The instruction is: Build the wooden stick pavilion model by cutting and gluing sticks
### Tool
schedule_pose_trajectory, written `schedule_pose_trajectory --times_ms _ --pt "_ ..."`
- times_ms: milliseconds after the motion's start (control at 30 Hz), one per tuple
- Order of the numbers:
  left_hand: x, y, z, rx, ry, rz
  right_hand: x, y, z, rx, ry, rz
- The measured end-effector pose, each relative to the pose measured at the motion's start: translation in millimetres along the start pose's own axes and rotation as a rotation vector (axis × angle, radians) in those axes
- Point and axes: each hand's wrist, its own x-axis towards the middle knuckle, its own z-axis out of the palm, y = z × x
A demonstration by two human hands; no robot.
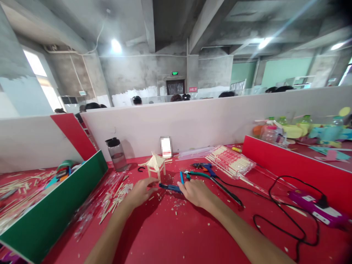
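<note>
My right hand [195, 192] lies on the red table, fingers closed around the blue handles of a pair of cutters [171, 187]. My left hand [140, 191] is just left of the cutters' tip, fingers pinched together; whether it holds a thin stick piece I cannot make out. Right behind both hands stands a small wooden pavilion model [156, 165] made of sticks. Wood chips are scattered on the table under the hands.
A dark water bottle [117, 154] stands back left. A pile of wrapped chopsticks [230, 162], a blue glue gun [206, 168] and green-handled pliers [198, 174] lie right. A purple power strip [316, 207] with black cables is far right. Green [55, 205] and red [288, 168] dividers flank the table.
</note>
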Motion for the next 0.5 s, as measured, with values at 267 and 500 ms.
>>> schedule_pose_trajectory --times_ms 267,500 --pt "-17 0 -1.2 0.077 -0.060 -0.005 -3 5 -5 0.042 -0.050 0.042" --pt "-14 16 10.1 0.087 -0.117 0.115 -8 4 -15 0.098 -0.079 0.116"
